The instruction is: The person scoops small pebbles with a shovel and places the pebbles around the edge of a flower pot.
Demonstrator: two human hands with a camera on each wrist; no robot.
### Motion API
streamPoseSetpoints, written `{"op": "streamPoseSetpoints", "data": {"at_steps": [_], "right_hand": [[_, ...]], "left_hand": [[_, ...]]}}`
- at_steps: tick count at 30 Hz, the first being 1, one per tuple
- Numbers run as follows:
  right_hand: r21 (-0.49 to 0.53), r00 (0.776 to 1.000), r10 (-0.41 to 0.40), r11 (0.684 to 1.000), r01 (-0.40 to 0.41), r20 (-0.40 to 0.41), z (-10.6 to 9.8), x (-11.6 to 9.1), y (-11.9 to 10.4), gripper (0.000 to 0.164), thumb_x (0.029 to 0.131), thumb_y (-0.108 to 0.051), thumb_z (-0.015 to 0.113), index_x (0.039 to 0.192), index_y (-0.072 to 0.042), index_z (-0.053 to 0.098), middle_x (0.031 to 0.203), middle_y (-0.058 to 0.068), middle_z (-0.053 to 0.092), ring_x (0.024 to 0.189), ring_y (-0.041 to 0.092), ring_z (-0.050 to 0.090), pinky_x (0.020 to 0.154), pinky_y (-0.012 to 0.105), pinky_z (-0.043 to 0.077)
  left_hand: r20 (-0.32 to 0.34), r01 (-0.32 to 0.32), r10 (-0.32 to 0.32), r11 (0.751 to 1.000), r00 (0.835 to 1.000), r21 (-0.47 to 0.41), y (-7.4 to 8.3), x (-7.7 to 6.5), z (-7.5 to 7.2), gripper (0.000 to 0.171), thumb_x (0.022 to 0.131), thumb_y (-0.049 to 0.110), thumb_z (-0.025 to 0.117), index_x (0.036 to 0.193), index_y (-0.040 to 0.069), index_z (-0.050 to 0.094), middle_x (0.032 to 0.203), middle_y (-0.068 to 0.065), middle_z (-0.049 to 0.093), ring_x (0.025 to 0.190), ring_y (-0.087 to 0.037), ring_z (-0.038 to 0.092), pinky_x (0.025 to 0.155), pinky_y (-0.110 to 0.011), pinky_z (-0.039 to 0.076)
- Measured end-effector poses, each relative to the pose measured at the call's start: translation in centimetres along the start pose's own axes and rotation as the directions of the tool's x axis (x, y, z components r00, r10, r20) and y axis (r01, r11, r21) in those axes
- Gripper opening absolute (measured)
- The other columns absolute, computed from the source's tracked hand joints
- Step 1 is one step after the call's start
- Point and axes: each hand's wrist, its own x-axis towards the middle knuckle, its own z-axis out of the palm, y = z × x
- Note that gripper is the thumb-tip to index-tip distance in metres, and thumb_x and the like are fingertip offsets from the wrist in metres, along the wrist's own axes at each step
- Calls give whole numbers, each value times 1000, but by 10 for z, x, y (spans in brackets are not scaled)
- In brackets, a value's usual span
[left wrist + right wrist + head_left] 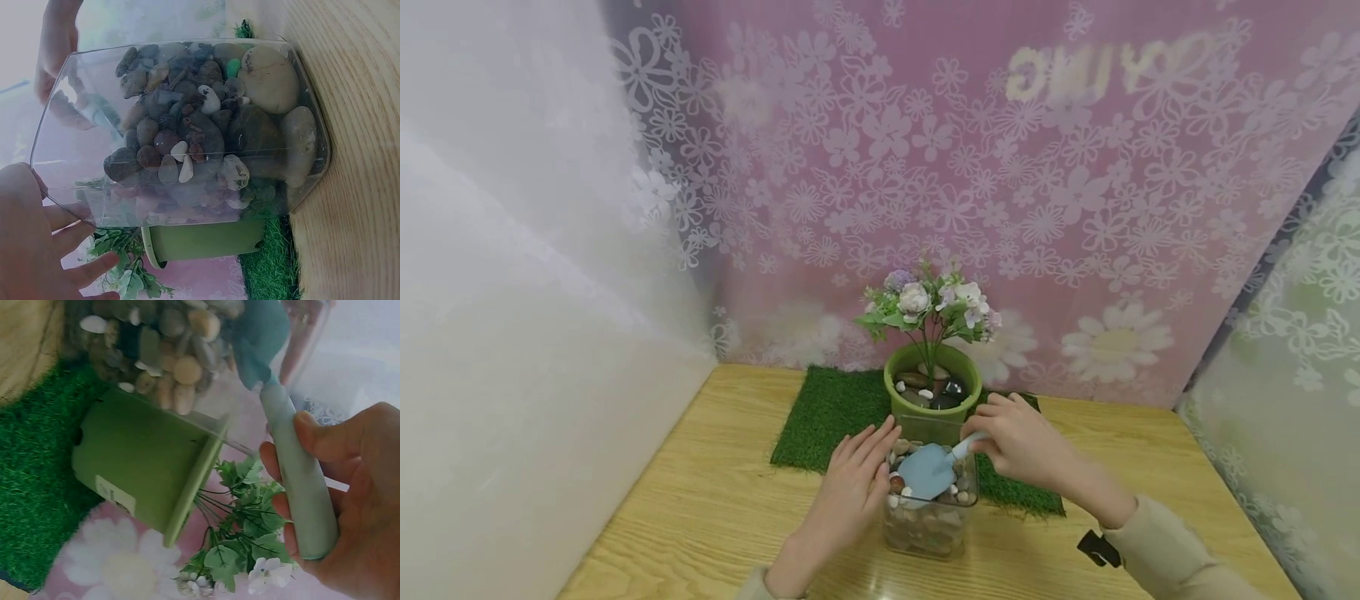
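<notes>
A clear plastic container point(951, 502) stands on the table, partly filled with pebbles point(165, 142) of several sizes and colours. My left hand point(853, 475) lies along its left side, straight fingers touching near the rim. In my right hand point(1022, 446) is a small garden trowel point(927, 472) with a blue-grey blade; thumb and fingers grip its pale handle point(300, 481). The blade tilts down into the container's mouth, over the pebbles in the head view. Just behind the container is a green flower pot point(137, 462) with stones inside.
Artificial flowers point(914, 298) rise from the pot. A mat of artificial grass point(842, 408) lies under the pot on the wooden table point(700, 492). A pink flowered curtain point(880, 167) hangs behind, and a pale wall point(535, 292) borders the left side.
</notes>
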Motion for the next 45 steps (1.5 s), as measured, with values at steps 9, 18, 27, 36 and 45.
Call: {"op": "streamPoseSetpoints", "data": {"at_steps": [9,18,27,36,45], "right_hand": [[16,993,75,997,-74,-87,3,-13,-7,14,82,-13,83,94,-19,77,88,-9,69,76,9,45,69,29,27],[-55,978,42,997,-54,-206,14,-12,-17,18,78,-9,85,89,-18,75,86,-7,68,80,14,51,71,32,36],[-145,974,-16,989,-18,-225,16,-13,-22,13,80,-13,83,89,-18,75,84,-4,63,79,17,49,69,34,33],[-43,977,70,996,-81,-203,17,-8,-19,17,76,-10,86,89,-17,77,84,-5,68,78,14,49,69,31,30],[56,974,188,982,-182,-127,13,-12,-19,16,81,-13,84,95,-19,78,89,-8,70,77,9,44,70,31,26]], "left_hand": [[-1,12,-12,1000,1000,0,1,-1,0,46,106,16,49,152,14,49,160,1,42,141,-32,45,112,-65,33],[-3,15,-15,1000,1000,-1,-2,-1,3,47,106,16,50,153,15,48,161,2,40,142,-32,44,112,-65,33],[-2,17,-17,1000,1000,3,-1,-2,3,47,106,17,50,153,15,48,160,2,41,142,-32,44,112,-65,33],[-17,10,-10,1000,1000,21,-2,-2,3,46,106,16,50,152,14,49,160,1,42,142,-31,45,112,-64,34],[-8,10,-10,1000,1000,8,-1,-2,2,46,107,18,48,153,15,48,160,1,41,142,-32,44,112,-65,33]]}}
